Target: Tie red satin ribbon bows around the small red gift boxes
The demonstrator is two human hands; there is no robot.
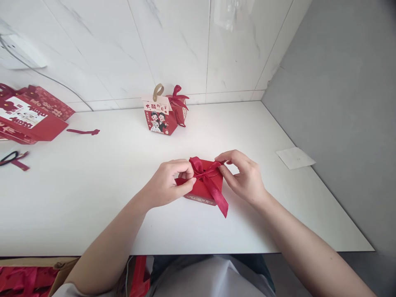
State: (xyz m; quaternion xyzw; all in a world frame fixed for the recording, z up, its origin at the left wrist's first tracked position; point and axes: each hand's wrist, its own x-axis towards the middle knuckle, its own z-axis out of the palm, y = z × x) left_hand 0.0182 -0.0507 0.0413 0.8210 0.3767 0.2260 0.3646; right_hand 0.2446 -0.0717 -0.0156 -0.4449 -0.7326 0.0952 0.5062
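Note:
A red gift box (201, 199) sits on the white table in front of me, its top crossed by a dark red satin ribbon (218, 197) gathered in a bow. My left hand (173, 181) pinches the ribbon at the left side of the bow, thumb and forefinger pressed together. On the other side, my right hand (243, 175) grips the bow's right loop between thumb and fingers. One ribbon tail hangs over the box's near right edge. The other end lies partly hidden behind my left fingers.
Two finished-looking boxes, one with a couple print (158, 121) and one ribbon-tied (179, 109), stand by the wall. Flat red cartons (46, 117), a ribbon strip (83, 132) and scissors (10, 157) lie left. White paper (295, 158) lies right. A cardboard box (63, 274) sits below.

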